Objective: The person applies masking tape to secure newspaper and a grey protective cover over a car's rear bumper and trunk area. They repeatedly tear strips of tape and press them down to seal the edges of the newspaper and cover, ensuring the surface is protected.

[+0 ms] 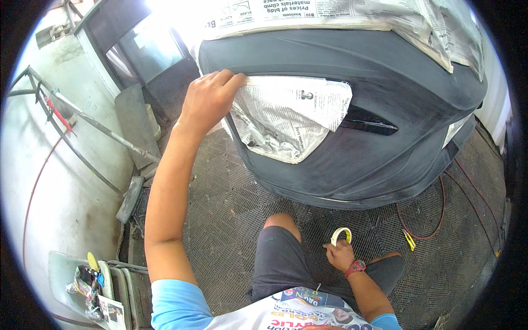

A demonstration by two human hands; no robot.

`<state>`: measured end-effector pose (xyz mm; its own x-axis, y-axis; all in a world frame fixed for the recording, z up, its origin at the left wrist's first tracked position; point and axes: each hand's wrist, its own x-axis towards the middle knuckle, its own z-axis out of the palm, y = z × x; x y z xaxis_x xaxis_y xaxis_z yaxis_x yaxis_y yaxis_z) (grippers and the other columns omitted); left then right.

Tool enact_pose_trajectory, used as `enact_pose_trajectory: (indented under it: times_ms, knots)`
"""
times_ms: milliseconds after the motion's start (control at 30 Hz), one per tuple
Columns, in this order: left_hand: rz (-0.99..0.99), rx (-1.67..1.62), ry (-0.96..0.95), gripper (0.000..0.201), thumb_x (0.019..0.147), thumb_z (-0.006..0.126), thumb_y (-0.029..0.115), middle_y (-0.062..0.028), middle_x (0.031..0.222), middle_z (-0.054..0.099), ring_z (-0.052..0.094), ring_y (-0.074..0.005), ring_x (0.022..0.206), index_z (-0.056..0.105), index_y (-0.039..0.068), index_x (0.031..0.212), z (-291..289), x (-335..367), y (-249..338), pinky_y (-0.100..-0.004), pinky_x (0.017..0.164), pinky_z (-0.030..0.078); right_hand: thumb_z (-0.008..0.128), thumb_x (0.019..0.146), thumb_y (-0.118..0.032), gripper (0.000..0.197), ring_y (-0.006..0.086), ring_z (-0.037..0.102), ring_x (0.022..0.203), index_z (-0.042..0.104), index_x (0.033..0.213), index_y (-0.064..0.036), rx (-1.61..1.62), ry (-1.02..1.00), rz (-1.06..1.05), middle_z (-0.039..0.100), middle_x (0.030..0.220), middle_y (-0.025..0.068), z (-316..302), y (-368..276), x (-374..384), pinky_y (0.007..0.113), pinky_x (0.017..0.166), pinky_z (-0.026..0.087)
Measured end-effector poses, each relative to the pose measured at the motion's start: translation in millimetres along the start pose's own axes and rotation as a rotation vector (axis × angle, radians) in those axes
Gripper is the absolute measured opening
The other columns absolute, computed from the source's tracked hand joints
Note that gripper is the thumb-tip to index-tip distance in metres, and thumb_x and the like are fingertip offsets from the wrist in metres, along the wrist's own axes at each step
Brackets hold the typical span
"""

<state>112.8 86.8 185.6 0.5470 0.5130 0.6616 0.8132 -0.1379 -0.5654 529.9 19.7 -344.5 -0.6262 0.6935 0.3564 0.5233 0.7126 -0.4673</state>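
Newspaper (291, 113) is lying on the car (357, 159) in the head view, extending rightward from the nearer left hand (210, 99), which is touching its upper-left corner; whether pinching, I cannot tell. My right hand (342, 256) is gripping tape (335, 236), well below.

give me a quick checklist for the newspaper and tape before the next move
1. Left hand at the newspaper sheet's upper left corner: ok.
2. Tape roll in the right hand: ok.
3. Sheet lying smooth: not ok, its lower left part is crumpled.
4. Glossy black strip fully covered: not ok, its right end is bare.
5. All sheet edges stuck down: cannot tell.
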Motion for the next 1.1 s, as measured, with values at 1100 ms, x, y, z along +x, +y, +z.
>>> enact_pose_trajectory:
  times_ms: [1100]
  knots:
    - [-0.036, 0.026, 0.261, 0.014, 0.094, 0.086, 0.012, -0.0043, 0.1, 0.081, 0.078, -0.023, 0.085, 0.079, 0.01, 0.106, 23, -8, -2, -0.0365, 0.073, 0.062, 0.077, 0.095, -0.023, 0.02, 0.0412, 0.075, 0.092, 0.084, 0.114, -0.0201, -0.004, -0.031, 0.005, 0.076, 0.092, 0.017, -5, -7, 1, 0.056, 0.086, 0.061]
